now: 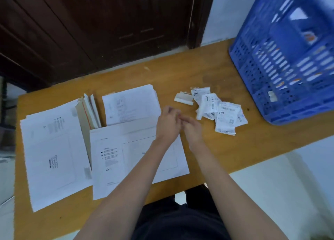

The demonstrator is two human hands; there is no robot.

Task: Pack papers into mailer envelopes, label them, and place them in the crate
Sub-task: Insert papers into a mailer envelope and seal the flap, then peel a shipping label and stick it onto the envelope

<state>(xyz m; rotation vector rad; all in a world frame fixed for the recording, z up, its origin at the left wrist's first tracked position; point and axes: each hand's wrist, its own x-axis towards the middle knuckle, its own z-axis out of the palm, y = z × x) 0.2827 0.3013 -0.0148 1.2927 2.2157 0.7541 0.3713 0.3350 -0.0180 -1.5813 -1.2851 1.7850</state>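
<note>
We take the white mailer envelope lying flat at the near middle of the wooden table as our landmark. Both our hands meet just above its far right corner: the left hand sits over that corner with its fingers curled, and the right hand is just to the right of it, fingertips touching the left hand's fingers. The fingers of both hands are bent inward toward each other as if pinching something small, but the picture is blurred there and we cannot tell whether anything is held between them.

Directly beyond the envelope, touching its far edge, lies a sheet of printed paper. To the envelope's left is a stack of further white mailers, lying flat with their print turned sideways, and between that stack and the envelope a few brown cardboard-backed mailers stand on edge, one showing a red tear strip.

To the right of the envelope and a little beyond it, past our hands, lies a loose heap of crumpled label slips with barcodes on them (they overlap one another, so we cannot count them). A torn white scrap lies just beside the heap, on the envelope's side.

Far to the right of the envelope, at the table's far right corner, stands the blue plastic crate, its perforated wall facing us; white shapes show through the slots.
</note>
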